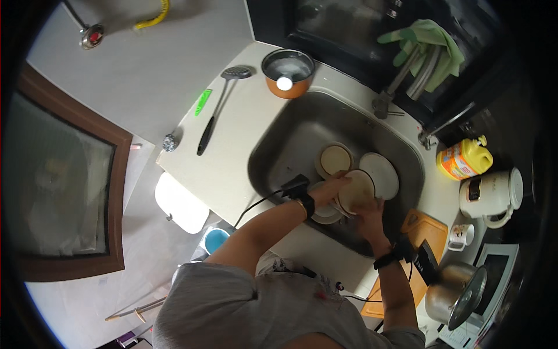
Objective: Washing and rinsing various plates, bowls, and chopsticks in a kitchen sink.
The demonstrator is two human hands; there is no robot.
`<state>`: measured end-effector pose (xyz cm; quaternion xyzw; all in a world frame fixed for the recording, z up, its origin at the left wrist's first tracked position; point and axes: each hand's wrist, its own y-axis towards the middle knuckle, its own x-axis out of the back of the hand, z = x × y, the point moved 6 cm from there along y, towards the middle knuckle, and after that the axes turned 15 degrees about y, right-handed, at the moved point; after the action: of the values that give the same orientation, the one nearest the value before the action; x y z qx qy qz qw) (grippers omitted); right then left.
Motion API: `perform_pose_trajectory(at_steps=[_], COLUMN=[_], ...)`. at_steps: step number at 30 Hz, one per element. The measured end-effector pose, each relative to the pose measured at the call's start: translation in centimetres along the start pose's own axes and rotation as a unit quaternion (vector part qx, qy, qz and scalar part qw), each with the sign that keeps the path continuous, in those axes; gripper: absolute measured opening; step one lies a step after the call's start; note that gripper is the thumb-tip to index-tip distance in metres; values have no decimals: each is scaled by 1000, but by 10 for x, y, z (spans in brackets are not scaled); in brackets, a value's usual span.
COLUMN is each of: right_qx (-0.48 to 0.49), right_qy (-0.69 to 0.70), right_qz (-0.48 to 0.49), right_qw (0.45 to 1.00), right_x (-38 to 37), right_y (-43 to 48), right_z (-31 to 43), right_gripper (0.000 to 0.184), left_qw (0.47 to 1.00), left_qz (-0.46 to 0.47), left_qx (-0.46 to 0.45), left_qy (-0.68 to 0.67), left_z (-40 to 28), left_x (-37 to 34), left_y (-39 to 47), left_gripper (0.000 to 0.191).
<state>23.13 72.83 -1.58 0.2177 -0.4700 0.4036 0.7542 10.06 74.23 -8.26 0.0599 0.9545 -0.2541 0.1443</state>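
Observation:
My left hand (328, 191) and my right hand (369, 218) hold a pale round dish (356, 192) with a dark rim over the stainless steel sink (287, 131). The left fingers grip its left edge and the right hand grips its lower right edge. Just beyond the left hand, a smaller pale dish rests on another round dish (320, 163). A white plate (380, 175) lies on the right, partly behind the held dish. Beneath my hands are more stacked dishes (327, 214), partly hidden.
An orange saucepan (290, 89) stands by the sink's far left corner; a skimmer (216, 109) and green brush (202, 103) lie left. Green rubber gloves (440, 48) hang over the faucet. Right are a yellow detergent bottle (464, 159), white kettle (488, 194), mug (461, 237), cutting board (420, 227) and steel pot (449, 294).

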Motion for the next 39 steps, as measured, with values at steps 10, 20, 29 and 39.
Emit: perform_pose_trajectory(at_steps=[10, 20, 29, 39], right_qx=[-213, -172, -177, -186], right_qy=[642, 309, 386, 503], right_qz=[-339, -467, -421, -345], right_qw=[654, 810, 801, 771], right_x=[1, 27, 12, 7], right_y=[26, 13, 4, 8], right_z=[-47, -14, -32, -34], right_gripper=[62, 67, 71, 74], left_qw=[987, 936, 934, 893], left_qz=[-25, -183, -268, -265], left_qx=[-49, -128, -146, -271], left_qy=[-150, 273, 185, 242], left_z=[6, -33, -15, 23], left_x=[-28, -14, -10, 2], left_y=[22, 35, 17, 39], left_gripper=[36, 34, 31, 27])
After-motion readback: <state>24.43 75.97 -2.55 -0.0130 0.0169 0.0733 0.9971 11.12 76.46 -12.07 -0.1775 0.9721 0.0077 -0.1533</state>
